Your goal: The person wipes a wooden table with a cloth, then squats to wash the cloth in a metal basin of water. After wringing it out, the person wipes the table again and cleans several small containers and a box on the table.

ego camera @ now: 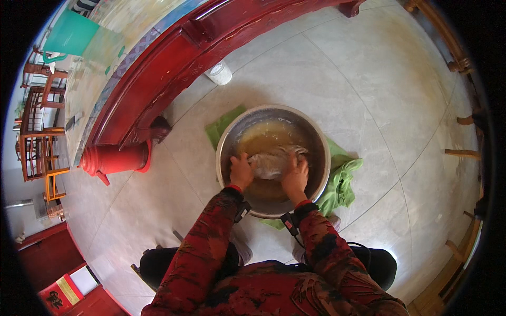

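A wide metal basin (272,109) sits on the floor in front of me, with cloudy brownish water (265,132) inside. In it lies a wet, greyish-white bundle (269,164), slightly blurred; it looks like cloth, though its material is hard to tell. My left hand (242,172) grips the bundle's left end, thumb and fingers curled against it. Over the right end is my right hand (296,175), its fingers bent around the folds. Part of the bundle is hidden under the right fingers.
Green cloth (340,177) spreads under the basin, bunched at its right. A red thermos-like jug (118,158) stands by a red wooden table (158,75). Near the table's underside is a white cup (220,74). A teal pitcher (73,33) rests on the tabletop.
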`<state>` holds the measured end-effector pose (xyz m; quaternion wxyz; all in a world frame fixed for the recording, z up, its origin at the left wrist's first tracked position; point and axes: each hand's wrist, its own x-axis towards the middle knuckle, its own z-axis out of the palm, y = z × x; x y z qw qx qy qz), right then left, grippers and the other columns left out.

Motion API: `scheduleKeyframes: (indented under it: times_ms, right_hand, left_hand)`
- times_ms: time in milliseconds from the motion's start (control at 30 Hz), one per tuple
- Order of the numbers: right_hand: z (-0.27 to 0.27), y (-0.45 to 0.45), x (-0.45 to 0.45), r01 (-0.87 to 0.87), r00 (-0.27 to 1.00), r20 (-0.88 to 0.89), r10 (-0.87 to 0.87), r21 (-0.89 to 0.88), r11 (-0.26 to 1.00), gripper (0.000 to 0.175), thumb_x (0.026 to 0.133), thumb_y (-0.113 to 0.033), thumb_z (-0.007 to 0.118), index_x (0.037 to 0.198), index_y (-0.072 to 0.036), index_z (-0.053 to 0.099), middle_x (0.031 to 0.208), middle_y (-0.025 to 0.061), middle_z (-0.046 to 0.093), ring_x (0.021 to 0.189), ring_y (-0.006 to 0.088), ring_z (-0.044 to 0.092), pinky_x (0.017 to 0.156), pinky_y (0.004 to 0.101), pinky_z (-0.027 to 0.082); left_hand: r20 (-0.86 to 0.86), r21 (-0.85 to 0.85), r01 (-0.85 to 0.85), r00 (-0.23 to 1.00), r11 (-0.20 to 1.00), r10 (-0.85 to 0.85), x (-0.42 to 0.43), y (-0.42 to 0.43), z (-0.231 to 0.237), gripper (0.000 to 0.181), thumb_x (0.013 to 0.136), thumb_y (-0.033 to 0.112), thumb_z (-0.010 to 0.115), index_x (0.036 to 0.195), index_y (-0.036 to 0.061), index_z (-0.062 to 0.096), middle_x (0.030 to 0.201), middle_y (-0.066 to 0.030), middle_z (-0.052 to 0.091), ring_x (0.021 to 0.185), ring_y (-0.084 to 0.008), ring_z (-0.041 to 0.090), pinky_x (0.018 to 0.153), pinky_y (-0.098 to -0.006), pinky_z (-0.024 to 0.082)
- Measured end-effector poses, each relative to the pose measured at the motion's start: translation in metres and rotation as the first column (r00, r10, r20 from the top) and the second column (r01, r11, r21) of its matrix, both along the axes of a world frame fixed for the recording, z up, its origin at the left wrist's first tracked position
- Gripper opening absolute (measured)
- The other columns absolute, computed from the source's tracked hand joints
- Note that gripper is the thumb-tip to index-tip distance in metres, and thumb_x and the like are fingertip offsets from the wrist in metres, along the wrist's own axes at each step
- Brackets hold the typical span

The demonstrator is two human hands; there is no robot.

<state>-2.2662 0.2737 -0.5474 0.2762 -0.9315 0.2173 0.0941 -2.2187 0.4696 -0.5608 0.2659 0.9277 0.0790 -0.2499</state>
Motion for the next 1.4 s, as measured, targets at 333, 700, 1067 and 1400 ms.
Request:
scheduleKeyframes:
  times_ms: [333, 700, 1067, 1400]
  right_hand:
    - [-0.024, -0.009, -0.013, -0.180, 0.982, -0.028, 0.186, 0.149, 0.972, 0.046, 0.087, -0.013, 0.060, 0.133, -0.017, 0.054, 0.124, 0.0207, 0.052, 0.112, 0.0420, 0.056, 0.086, 0.0490, 0.053]
    - [-0.058, -0.007, 0.004, 0.552, 0.667, -0.719, -0.194, 0.652, -0.520, 0.050, 0.092, -0.042, 0.062, 0.131, -0.012, 0.054, 0.129, 0.0098, 0.057, 0.111, 0.0307, 0.057, 0.092, 0.0457, 0.047]
    - [-0.038, 0.023, 0.029, 0.530, 0.807, -0.493, -0.327, 0.847, 0.032, 0.047, 0.098, -0.034, 0.048, 0.138, -0.009, 0.049, 0.134, 0.0129, 0.054, 0.127, 0.0280, 0.050, 0.104, 0.0385, 0.041]
    - [0.041, 0.039, 0.030, 0.554, 0.723, -0.490, -0.487, 0.832, -0.016, 0.045, 0.097, -0.035, 0.058, 0.133, -0.007, 0.054, 0.129, 0.0078, 0.057, 0.116, 0.0231, 0.055, 0.093, 0.0389, 0.048]
  left_hand:
    - [-0.146, 0.102, 0.255, 0.960, 0.962, -0.239, 0.002, -0.017, -0.001, 0.044, 0.087, 0.027, 0.066, 0.123, 0.0037, 0.056, 0.119, -0.0263, 0.047, 0.107, -0.0464, 0.055, 0.090, -0.0513, 0.048]
    - [-0.244, -0.685, -0.324, 0.946, 0.653, 0.213, -0.039, -0.083, 0.050, 0.053, 0.085, 0.019, 0.072, 0.125, -0.0040, 0.048, 0.107, -0.0140, 0.054, 0.097, -0.0214, 0.059, 0.073, -0.0358, 0.051]
    - [0.183, -0.409, -0.084, 0.968, 0.909, 0.172, 0.021, -0.070, 0.060, 0.018, 0.089, 0.017, 0.064, 0.100, 0.0040, 0.057, 0.102, -0.0155, 0.058, 0.095, -0.0299, 0.057, 0.086, -0.0389, 0.045]
    - [0.101, -0.273, -0.145, 0.979, 0.951, 0.178, 0.023, -0.071, 0.050, 0.019, 0.094, 0.019, 0.061, 0.103, 0.0026, 0.057, 0.108, -0.0196, 0.058, 0.098, -0.0364, 0.055, 0.089, -0.0412, 0.043]
